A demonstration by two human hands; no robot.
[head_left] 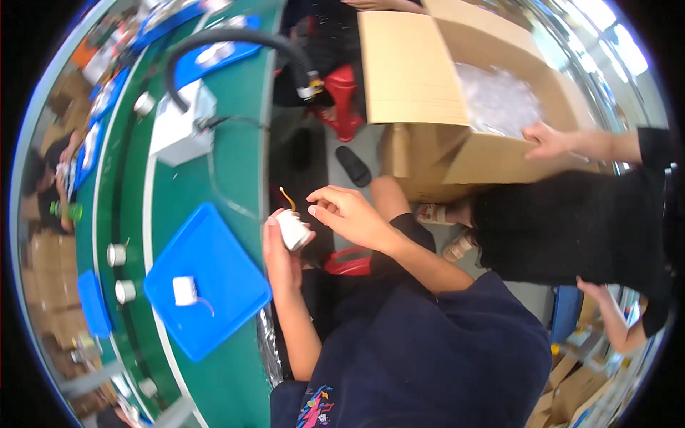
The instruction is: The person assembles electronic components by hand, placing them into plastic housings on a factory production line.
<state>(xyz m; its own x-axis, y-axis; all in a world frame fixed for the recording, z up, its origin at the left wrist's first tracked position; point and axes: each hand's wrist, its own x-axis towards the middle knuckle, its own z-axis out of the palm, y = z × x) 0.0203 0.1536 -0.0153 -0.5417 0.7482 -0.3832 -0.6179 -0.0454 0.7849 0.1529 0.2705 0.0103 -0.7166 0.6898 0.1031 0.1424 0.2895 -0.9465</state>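
Observation:
My left hand [281,262] is closed around a short white cylindrical part [293,230], held just off the edge of the green bench. A thin yellow-orange wire [288,199] sticks up from its top. Beside it, my right hand [351,216] hovers with thumb and index finger apart, and nothing shows between them. The fingertips are close to the wire but do not touch it. To the left, a blue tray [235,285] lies on the bench with another white wired part [185,291] in it.
A conveyor belt [128,349] carries several white parts along the bench. Behind the tray stands a white box [184,123] with a black flexible hose [235,34]. Right of me, a person [571,228] stands by an open carton [421,71] holding clear plastic. Red stools [344,100] are below.

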